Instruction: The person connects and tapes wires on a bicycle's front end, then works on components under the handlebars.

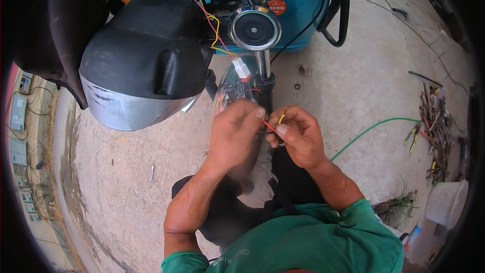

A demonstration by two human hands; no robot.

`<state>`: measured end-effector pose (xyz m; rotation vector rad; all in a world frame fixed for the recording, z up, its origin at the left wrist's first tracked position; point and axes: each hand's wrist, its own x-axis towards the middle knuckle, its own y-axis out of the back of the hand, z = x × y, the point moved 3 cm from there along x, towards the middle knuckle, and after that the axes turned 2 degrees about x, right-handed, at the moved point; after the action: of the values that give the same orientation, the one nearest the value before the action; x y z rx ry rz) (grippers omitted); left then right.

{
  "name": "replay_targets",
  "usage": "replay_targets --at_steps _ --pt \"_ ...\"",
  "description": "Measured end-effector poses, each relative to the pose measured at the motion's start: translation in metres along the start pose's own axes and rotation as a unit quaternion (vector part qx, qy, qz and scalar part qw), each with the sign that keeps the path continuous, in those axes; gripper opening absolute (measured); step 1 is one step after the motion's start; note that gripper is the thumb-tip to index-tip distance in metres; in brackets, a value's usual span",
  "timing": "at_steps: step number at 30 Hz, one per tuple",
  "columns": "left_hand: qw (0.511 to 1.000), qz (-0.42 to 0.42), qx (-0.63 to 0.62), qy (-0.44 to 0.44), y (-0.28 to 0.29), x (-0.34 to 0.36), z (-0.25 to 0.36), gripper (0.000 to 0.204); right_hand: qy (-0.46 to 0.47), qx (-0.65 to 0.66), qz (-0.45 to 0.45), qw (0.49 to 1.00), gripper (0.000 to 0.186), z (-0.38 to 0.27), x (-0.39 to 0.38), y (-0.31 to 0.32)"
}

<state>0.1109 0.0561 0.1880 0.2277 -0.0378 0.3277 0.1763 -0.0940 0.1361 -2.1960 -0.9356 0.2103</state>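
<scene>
Left hand (pixel 233 132) and right hand (pixel 301 140): fingers (pixel 284 130) pinch a red wire (pixel 269 126) between them, the right also a yellow wire (pixel 281 118), near the fork tube (pixel 264 87); uneven tension could slip either free.

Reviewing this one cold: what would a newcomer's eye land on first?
Probably the bare hands near the centre: the left hand and right hand pinch a red wire, with a yellow wire at the right fingers. Next, perhaps, the bulky black housing with its silvery lower part at upper left, then the round chrome-rimmed disc at top centre.
</scene>
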Motion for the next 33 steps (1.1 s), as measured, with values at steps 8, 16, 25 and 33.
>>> replay_targets --at_steps 8,16,25,33 --pt "0.993 0.014 -0.107 0.05 0.013 0.004 0.003 0.024 -0.032 -0.034 0.061 0.997 0.014 -0.009 -0.001 0.006" --pt "0.994 0.005 -0.113 0.016 0.004 0.012 -0.003 0.045 -0.033 0.025 0.042 0.998 0.014 -0.009 0.004 0.009" --pt "0.983 -0.05 -0.169 0.048 -0.001 0.014 -0.013 0.021 -0.058 0.053 0.006 0.997 0.015 -0.009 0.004 0.01" --pt "0.977 0.03 -0.199 0.075 0.01 0.008 -0.009 0.012 -0.026 0.039 0.024 0.999 0.014 -0.016 0.004 0.018"
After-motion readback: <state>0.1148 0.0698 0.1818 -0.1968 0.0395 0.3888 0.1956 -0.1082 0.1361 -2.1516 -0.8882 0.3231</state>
